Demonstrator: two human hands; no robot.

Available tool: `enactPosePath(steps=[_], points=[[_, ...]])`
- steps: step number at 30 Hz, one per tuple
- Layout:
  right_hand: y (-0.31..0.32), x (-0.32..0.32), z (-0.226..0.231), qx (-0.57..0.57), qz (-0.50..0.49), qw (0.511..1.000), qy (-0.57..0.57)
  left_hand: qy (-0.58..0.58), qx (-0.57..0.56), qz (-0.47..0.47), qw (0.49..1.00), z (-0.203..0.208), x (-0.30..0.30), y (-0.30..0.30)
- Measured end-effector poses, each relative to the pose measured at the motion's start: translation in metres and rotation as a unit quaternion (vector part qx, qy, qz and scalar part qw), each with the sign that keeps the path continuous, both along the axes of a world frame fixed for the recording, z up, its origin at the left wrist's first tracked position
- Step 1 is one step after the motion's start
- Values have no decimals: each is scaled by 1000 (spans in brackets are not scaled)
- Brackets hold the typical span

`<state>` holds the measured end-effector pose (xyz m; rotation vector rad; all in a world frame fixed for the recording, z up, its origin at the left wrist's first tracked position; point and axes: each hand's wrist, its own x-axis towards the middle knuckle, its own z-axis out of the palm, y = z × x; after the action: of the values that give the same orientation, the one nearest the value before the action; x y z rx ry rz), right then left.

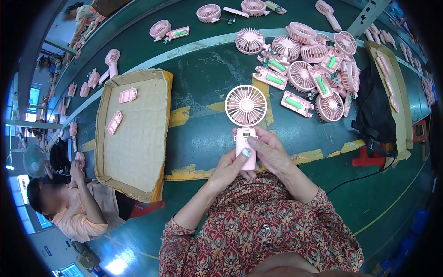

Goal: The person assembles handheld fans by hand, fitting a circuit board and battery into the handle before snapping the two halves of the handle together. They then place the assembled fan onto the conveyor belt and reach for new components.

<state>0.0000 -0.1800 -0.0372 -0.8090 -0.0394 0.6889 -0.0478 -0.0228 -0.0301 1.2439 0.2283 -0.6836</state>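
Both my hands hold a pink handheld fan upright in front of me, its round grille pointing away over the green bench. My left hand is closed round the lower part of the handle, its thumb lying on the front. With my right hand I grip the handle's upper right side, the thumb near a small dark display. The fan's back and the fingers behind the handle are hidden.
Right of centre lies a heap of pink fans, several opened with green batteries. A cardboard tray with two pink shell pieces stands left. A black bag and another tray are right. A person sits at lower left.
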Motion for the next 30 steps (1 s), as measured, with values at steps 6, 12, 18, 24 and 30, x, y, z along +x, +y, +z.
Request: enactPosePath(steps=[6, 12, 18, 24, 30], points=[[-4, -6, 19, -62, -12, 997, -35, -89, 74, -3, 993, 7, -4, -11], [-6, -21, 18, -39, -44, 998, -37, -172, 173, 3, 970, 22, -13, -21], [-7, -33, 25, -5, -74, 997, -24, -243, 269, -26, 931, 26, -19, -23], [-5, -32, 20, -43, -91, 994, -44, -261, 223, 21, 939, 21, -16, -26], [-11, -29, 19, -48, -91, 993, -64, -136, 139, -42, 980, 24, -8, -23]])
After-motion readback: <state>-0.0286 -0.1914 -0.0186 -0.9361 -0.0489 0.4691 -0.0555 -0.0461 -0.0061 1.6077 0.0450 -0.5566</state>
